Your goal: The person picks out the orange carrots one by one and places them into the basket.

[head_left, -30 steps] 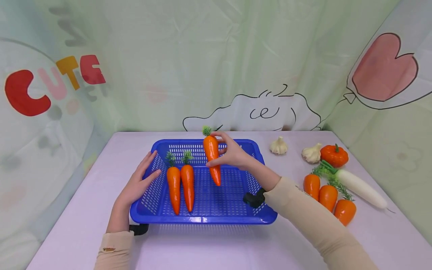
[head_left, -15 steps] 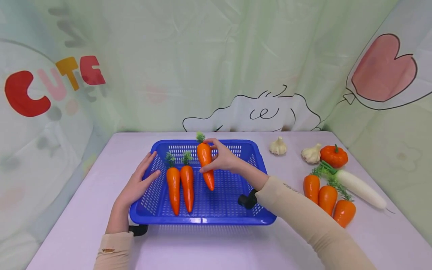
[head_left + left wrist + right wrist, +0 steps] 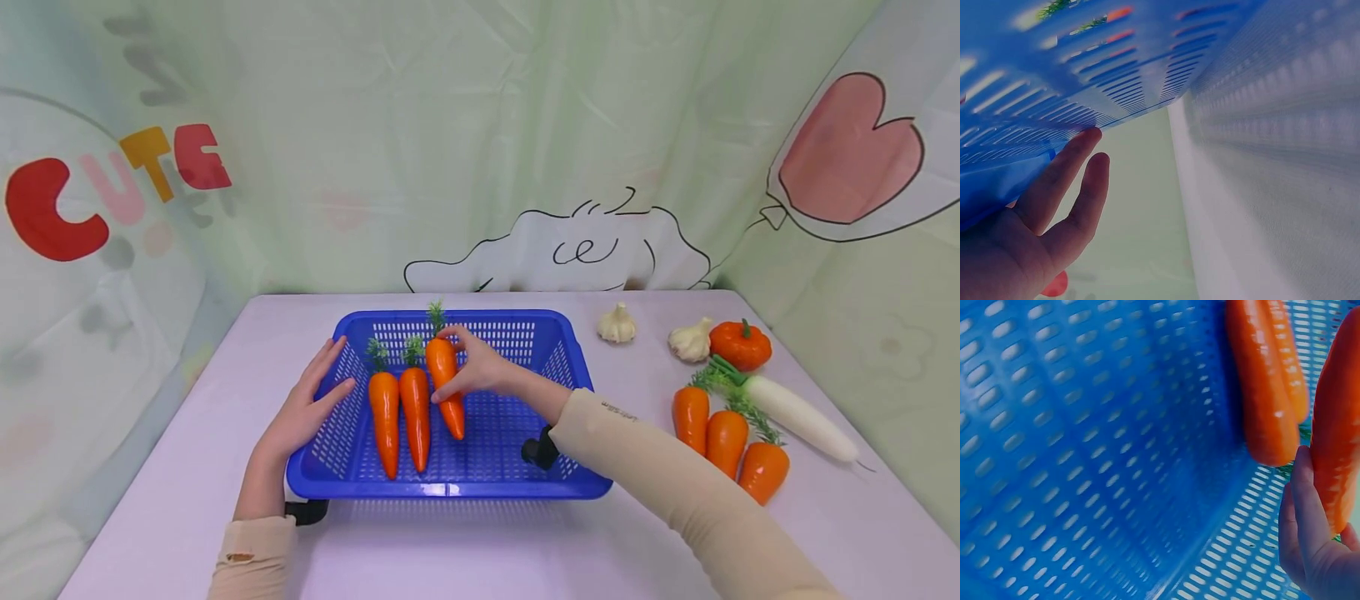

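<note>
In the head view my right hand (image 3: 478,367) pinches an orange carrot (image 3: 446,379) with a green tuft. The carrot hangs slightly tilted over the inside of a blue perforated plastic basket (image 3: 517,489). Two more carrots, a left one (image 3: 386,425) and a middle one (image 3: 416,421), lie side by side in the basket's left half. My left hand (image 3: 300,412) rests at the basket's left rim, fingers extended and thumb spread. From the left wrist, the fingers (image 3: 1088,194) show against the basket's outer wall. The right wrist view has the held carrot (image 3: 1338,425) close to the other two.
To the right on the table (image 3: 637,533) lie two garlic bulbs, one nearer (image 3: 617,323) and one farther right (image 3: 690,340), a small pumpkin (image 3: 740,344), a white radish (image 3: 802,417) and three thick carrots (image 3: 727,442). A printed curtain (image 3: 337,150) encloses the back and sides.
My right hand has moved left and down with the carrot, bringing it from the basket's middle to beside the two lying carrots. The left hand has stayed at the rim.
</note>
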